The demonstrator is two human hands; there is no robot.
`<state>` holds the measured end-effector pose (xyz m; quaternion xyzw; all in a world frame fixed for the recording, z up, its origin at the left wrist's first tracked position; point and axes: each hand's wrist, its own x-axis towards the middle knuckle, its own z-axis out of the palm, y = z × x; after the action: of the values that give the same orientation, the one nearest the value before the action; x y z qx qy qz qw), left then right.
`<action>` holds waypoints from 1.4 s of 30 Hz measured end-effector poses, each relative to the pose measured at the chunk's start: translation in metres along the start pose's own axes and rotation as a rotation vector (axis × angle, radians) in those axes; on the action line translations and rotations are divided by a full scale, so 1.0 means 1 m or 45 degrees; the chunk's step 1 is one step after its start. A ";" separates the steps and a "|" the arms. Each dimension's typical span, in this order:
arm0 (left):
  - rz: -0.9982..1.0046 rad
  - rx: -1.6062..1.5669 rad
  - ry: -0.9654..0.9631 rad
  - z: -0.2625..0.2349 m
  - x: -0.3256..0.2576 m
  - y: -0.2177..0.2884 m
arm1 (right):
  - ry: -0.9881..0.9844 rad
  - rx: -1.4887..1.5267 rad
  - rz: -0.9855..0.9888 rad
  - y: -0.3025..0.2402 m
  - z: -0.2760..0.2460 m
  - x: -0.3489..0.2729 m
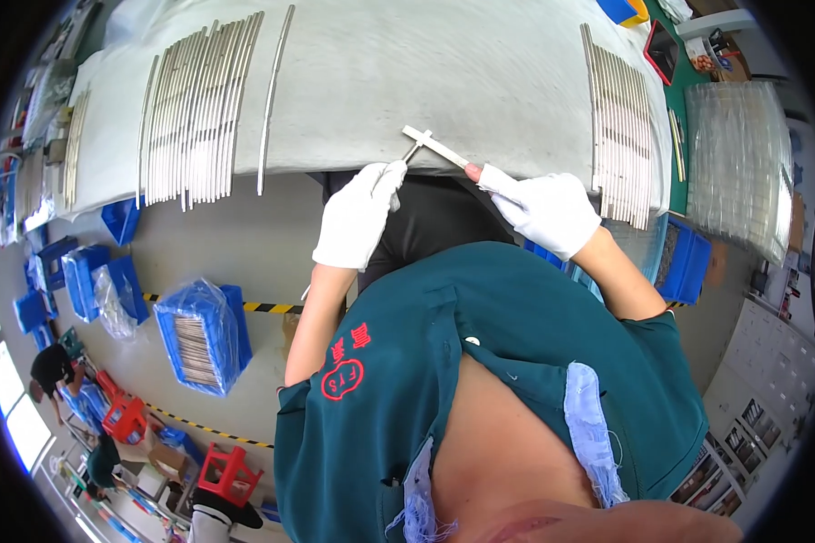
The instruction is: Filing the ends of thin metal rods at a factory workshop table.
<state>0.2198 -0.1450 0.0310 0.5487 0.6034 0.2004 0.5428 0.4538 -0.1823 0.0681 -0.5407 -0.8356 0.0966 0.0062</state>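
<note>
At the near edge of the cloth-covered table (380, 90), my two white-gloved hands work close together. My right hand (551, 210) is closed on a pale metal strip (445, 152), with one bare fingertip showing on it. The strip slants up to the left. My left hand (360, 215) pinches a thin metal rod (413, 150), which crosses the strip near its far end. Whether the rod's tip lies over or under the strip is too small to tell. Left of them, a single long metal bar (274, 100) lies apart from a row of similar bars (195, 113).
Another row of bars (618, 127) lies at the table's right. Beyond it is a clear plastic-wrapped stack (741, 163). A blue bin (684, 262) stands below. Blue crates, one a bagged crate (199, 335), sit on the left floor. Other people work near red stools (229, 472).
</note>
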 end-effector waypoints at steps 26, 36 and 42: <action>0.538 0.467 0.414 0.021 -0.008 -0.015 | 0.026 -0.019 -0.012 -0.005 0.014 -0.008; 0.618 0.312 0.415 0.026 -0.006 -0.022 | 0.303 0.167 -0.008 0.001 0.020 0.002; 0.455 0.126 0.229 0.021 -0.003 -0.025 | 0.037 0.086 0.104 0.001 0.023 -0.007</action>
<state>0.2262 -0.1631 0.0042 0.6529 0.5515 0.3119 0.4150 0.4547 -0.1916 0.0458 -0.5752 -0.8089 0.1172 0.0328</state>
